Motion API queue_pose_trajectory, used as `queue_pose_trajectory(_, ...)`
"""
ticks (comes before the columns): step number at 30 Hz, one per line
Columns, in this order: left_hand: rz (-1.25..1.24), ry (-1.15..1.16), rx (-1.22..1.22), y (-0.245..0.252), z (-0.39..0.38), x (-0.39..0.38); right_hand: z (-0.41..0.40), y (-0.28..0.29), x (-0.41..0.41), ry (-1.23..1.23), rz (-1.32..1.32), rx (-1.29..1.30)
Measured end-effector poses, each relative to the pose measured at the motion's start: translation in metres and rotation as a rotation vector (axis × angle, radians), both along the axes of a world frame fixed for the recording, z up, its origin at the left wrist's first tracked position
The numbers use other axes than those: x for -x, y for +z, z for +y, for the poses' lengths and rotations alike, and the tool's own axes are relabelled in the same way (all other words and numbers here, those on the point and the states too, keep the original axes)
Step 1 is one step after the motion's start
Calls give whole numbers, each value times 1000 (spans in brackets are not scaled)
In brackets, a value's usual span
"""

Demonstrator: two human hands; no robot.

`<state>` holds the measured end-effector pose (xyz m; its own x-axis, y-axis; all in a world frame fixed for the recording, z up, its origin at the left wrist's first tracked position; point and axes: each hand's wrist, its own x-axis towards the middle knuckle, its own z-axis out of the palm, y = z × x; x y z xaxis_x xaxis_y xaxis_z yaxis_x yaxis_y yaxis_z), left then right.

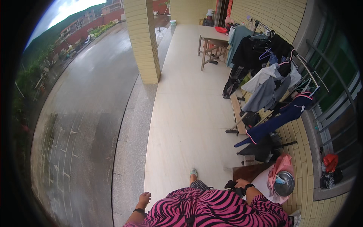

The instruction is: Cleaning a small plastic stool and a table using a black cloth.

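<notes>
My left hand hangs low at my left side above the pale tiled floor, its fingers loosely curled and nothing seen in it. A dark band circles that wrist. On the other side, my right hand grips a dark cloth-like item, which bunches out past the fingers; its exact kind is unclear. Close to the right hand stands a pale container with a pink plastic bag around it. A round metal lid or pan rests on top, with a light blue item on it.
Along the right wall, a clothes rack carries garments, including dark blue trousers. Beneath it are a black umbrella and a wooden plank. A wooden table stands farther ahead. A tiled pillar rises at the walkway's left edge, beside wet concrete.
</notes>
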<state>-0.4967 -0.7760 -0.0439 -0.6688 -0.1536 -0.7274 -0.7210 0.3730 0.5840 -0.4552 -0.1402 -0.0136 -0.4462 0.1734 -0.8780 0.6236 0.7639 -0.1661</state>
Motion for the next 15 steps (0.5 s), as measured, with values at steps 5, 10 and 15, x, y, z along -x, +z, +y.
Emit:
queue_pose_trajectory(5,76,121,-76,12,17,64,34,-40,123,319,9,13)
queue_pose_trajectory(10,58,164,-22,23,40,98,17,-5,253,278,131,4)
queue_pose_trajectory(15,-229,264,-3,-43,20,78,-10,18,375,321,420,124)
